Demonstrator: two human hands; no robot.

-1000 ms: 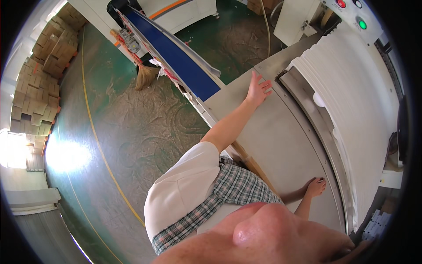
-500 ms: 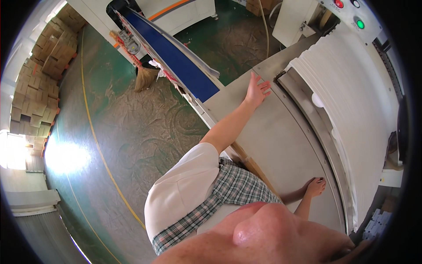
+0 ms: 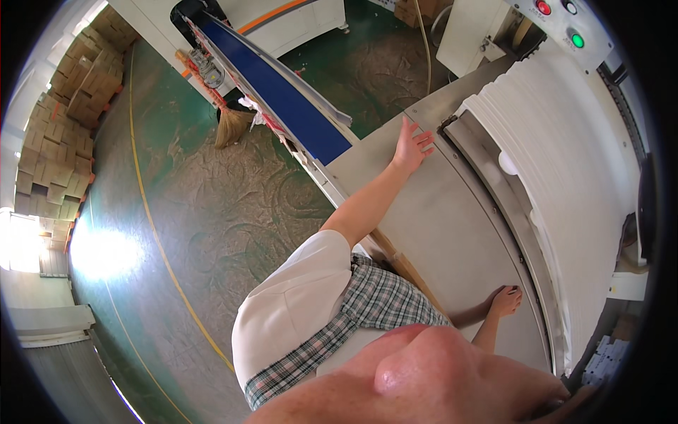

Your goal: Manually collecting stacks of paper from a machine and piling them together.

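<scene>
My left hand (image 3: pixel 413 146) rests at the far end of a bare metal worktop (image 3: pixel 431 219), its fingers spread apart and holding nothing. Farther down the same worktop lies my right hand (image 3: pixel 506 301), near the curved edge, with its fingers curled in; nothing shows in them, though the palm is hidden. To the right of both hands, a long stack of thin white sheets (image 3: pixel 565 184) sits beyond a dark metal rail (image 3: pixel 505 219). Neither hand touches the stack.
A blue conveyor belt (image 3: pixel 275 85) meets the worktop's far left corner. A straw broom (image 3: pixel 232 126) leans beside it. A panel (image 3: pixel 561 32) with red and green buttons stands at upper right. Cardboard boxes (image 3: pixel 63 152) are piled along the far left.
</scene>
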